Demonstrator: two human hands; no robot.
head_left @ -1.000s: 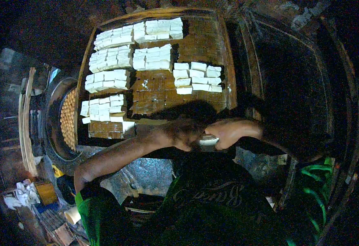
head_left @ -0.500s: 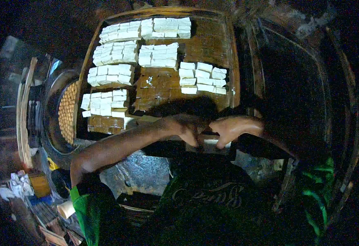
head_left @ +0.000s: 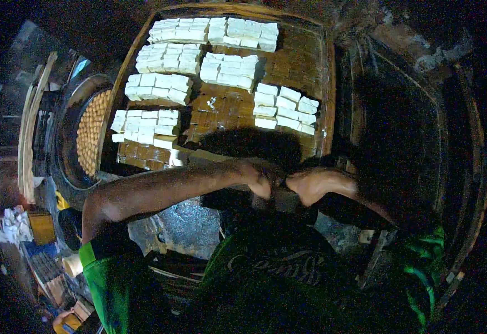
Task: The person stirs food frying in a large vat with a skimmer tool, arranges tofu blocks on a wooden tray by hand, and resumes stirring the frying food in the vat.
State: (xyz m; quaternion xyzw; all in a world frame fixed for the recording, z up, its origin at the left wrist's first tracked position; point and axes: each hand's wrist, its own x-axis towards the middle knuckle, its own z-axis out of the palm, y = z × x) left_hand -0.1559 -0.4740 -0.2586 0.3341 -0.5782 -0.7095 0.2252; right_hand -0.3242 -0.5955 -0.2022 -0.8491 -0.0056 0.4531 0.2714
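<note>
My left hand [head_left: 259, 179] and my right hand [head_left: 308, 187] are close together at the near edge of a wooden tray [head_left: 328, 83]. Both are curled at a dark box-like piece [head_left: 283, 199] in shadow; what they grip cannot be made out. White blocks stand in groups on the tray's brown woven surface, such as the group [head_left: 157, 86] at the left and the group [head_left: 285, 106] at the right, beyond my hands. White crumbs [head_left: 211, 103] lie between the groups.
Left of the tray is a large round pan [head_left: 68, 106] with many small brown round pieces [head_left: 91, 136]. Wooden poles [head_left: 35, 128] stand farther left. Crumpled white material [head_left: 15, 225] and a pale cup-like object [head_left: 72, 265] are at the lower left. A dark framed area lies at the right.
The view has shifted and tilted slightly. The white piece seen between my hands before no longer shows. My right hand has turned a little, and its thumb no longer points down.
</note>
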